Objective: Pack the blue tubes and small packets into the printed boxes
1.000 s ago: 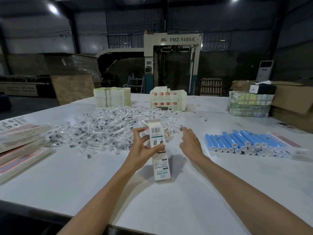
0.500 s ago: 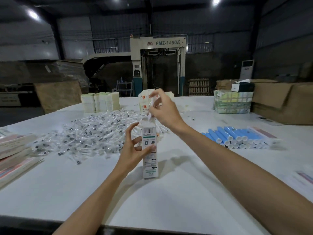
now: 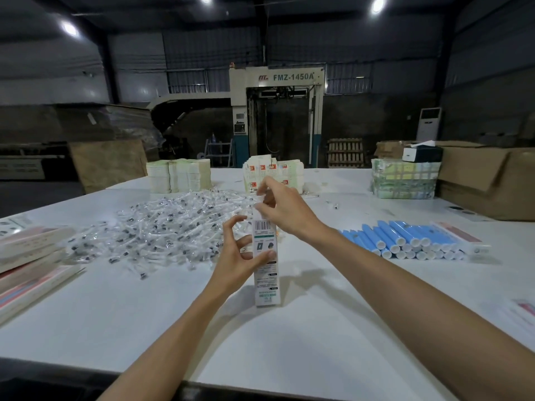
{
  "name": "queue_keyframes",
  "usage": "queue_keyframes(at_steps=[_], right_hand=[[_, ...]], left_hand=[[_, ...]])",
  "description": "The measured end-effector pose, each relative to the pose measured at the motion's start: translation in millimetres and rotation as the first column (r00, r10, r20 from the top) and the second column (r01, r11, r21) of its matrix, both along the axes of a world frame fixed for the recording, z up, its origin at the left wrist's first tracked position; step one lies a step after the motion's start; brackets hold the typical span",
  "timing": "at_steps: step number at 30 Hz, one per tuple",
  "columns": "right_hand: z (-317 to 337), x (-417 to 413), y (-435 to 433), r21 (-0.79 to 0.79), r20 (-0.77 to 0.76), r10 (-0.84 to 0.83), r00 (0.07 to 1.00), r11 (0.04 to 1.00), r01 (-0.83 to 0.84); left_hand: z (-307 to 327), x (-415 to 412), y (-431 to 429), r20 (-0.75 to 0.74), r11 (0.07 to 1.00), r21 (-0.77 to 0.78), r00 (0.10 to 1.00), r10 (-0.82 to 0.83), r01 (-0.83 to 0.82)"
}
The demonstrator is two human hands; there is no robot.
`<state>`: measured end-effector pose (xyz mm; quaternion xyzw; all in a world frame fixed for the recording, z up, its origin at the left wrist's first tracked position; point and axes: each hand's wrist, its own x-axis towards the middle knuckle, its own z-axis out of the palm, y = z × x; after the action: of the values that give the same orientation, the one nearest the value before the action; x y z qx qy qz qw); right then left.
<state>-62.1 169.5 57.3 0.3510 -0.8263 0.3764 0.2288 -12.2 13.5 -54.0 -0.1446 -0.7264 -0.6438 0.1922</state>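
Note:
A tall printed box [image 3: 266, 285] with a barcode near its top stands upright on the white table [image 3: 304, 351]. My left hand [image 3: 234, 261] grips its side at mid height. My right hand [image 3: 286, 212] hovers just above the box's open top. Its thumb and forefinger pinch a small clear packet [image 3: 262, 203], mostly hidden by the fingers. A wide heap of small clear packets [image 3: 173, 227] lies behind and left of the box. Blue tubes [image 3: 405, 238] with white caps lie in a row to the right.
Flat printed boxes [image 3: 29, 256] are stacked at the left edge. Pale stacks [image 3: 179, 175] and red-marked cartons [image 3: 275, 169] stand at the back. A wrapped bundle [image 3: 402, 180] and brown cardboard boxes [image 3: 486, 183] sit at the back right.
My right hand went from the table near the packet heap up over the box with a packet, then came down to the box's top. My left hand kept hold of the box.

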Motion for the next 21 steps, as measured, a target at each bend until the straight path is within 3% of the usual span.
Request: queue_keyframes(at_steps=[7, 15, 18, 21], right_hand=[[-2, -5, 8, 0.006, -0.013, -0.104, 0.994, 0.995, 0.104], [-11, 2, 8, 0.178, 0.044, -0.063, 0.997, 0.983, 0.054], [-32, 5, 18, -0.021, 0.035, -0.013, 0.999, 1.000, 0.014], [-56, 6, 35, -0.311, 0.157, 0.056, 0.986, 0.950, -0.005]], left_hand=[[0, 1, 1, -0.008, 1.000, -0.009, 1.000, 0.020, -0.021], [2, 3, 3, 0.003, 1.000, 0.004, 1.000, 0.011, -0.011], [2, 2, 3, 0.006, 1.000, 0.027, 1.000, 0.000, -0.001], [1, 2, 3, 0.001, 0.999, 0.045, 1.000, -0.005, 0.005]])
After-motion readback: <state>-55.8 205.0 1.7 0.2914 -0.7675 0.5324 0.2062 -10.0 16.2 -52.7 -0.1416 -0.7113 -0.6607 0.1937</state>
